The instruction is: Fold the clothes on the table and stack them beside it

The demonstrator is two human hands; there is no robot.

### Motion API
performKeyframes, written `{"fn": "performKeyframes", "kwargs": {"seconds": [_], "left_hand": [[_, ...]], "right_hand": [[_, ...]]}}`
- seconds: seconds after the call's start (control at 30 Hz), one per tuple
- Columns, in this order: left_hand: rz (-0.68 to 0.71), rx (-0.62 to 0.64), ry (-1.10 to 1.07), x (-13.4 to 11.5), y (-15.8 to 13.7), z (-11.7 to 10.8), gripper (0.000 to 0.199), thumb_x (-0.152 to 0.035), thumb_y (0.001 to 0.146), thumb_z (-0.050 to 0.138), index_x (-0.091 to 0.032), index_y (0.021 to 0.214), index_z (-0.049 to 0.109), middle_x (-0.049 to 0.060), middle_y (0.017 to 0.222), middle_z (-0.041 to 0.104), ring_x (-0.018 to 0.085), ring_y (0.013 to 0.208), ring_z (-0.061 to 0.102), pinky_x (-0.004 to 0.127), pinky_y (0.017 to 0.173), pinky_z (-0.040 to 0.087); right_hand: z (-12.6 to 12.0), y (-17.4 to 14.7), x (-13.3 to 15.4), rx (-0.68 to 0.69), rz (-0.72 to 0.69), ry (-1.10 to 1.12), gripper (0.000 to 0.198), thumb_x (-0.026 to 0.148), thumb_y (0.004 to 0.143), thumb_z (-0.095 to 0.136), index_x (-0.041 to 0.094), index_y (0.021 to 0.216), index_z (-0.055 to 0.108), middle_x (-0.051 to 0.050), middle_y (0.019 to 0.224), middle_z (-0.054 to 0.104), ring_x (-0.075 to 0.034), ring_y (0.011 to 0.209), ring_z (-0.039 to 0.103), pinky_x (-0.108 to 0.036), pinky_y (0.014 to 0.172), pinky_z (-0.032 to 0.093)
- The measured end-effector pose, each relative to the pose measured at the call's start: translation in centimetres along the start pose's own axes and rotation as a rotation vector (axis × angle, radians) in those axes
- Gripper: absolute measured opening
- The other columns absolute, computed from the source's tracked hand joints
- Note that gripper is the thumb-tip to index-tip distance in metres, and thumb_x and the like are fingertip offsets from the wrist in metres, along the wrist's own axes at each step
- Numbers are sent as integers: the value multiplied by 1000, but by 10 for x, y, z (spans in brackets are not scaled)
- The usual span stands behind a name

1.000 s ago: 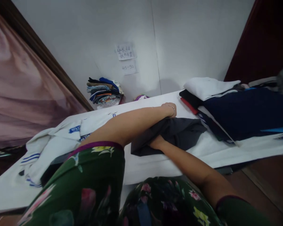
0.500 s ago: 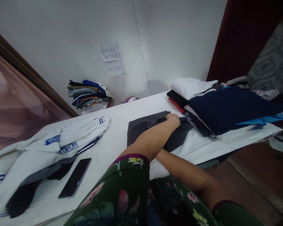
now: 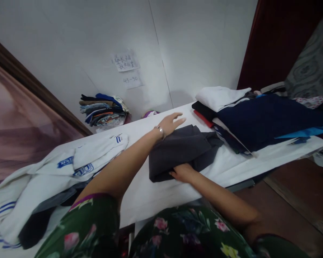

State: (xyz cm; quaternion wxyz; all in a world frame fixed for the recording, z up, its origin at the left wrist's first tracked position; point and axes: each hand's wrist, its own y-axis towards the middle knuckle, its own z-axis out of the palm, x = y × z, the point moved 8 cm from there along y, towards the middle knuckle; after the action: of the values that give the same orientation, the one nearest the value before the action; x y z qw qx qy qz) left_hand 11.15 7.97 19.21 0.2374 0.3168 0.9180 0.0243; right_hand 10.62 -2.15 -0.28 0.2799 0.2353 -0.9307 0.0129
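A dark grey garment [image 3: 181, 150] lies folded in a bundle on the white table [image 3: 148, 195]. My left hand [image 3: 170, 123] reaches across with the fingers straight and apart, lying at the garment's far left corner; a bangle sits on its wrist. Against the garment's near edge is my right hand [image 3: 181, 172], its fingers tucked under the cloth and holding that edge. Both my arms come out of dark green floral sleeves.
White garments with blue stripes [image 3: 70, 161] are heaped on the table's left. A stack of folded clothes [image 3: 103, 109] stands against the wall under two paper notes [image 3: 126, 61]. A pile of navy, white, black and red cloth [image 3: 258, 118] fills the right end.
My left hand has left the garment's far right part, swung left and opened flat. The grey garment is folded over into a thicker bundle. My right hand now shows at its near edge.
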Motion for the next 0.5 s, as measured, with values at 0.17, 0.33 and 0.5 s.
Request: {"fn": "performKeyframes", "kwargs": {"seconds": [0.17,0.33,0.5], "left_hand": [[-170,2,198,90,-83,58,57,-46,91,43,-16,141,41,12,154,28,24,142,22,45,115,19],[-174,-125,342,94,-110,75,67,-50,91,41,-16,147,30,14,157,14,28,145,11,54,114,13],[-96,-180,416,81,-108,73,77,-53,86,48,-14,148,25,17,157,12,29,145,10,56,114,12]], "right_hand": [[-25,-32,-33,-351,79,566,41,36,81,53,17,117,62,-12,122,64,-28,116,55,-45,103,38],[-25,-49,-65,-588,283,1415,42,47,84,44,24,116,59,-6,120,65,-26,106,63,-47,90,50],[-36,-48,-64,-665,372,1643,43,48,82,56,26,119,57,-3,122,64,-24,107,63,-42,81,56]]}}
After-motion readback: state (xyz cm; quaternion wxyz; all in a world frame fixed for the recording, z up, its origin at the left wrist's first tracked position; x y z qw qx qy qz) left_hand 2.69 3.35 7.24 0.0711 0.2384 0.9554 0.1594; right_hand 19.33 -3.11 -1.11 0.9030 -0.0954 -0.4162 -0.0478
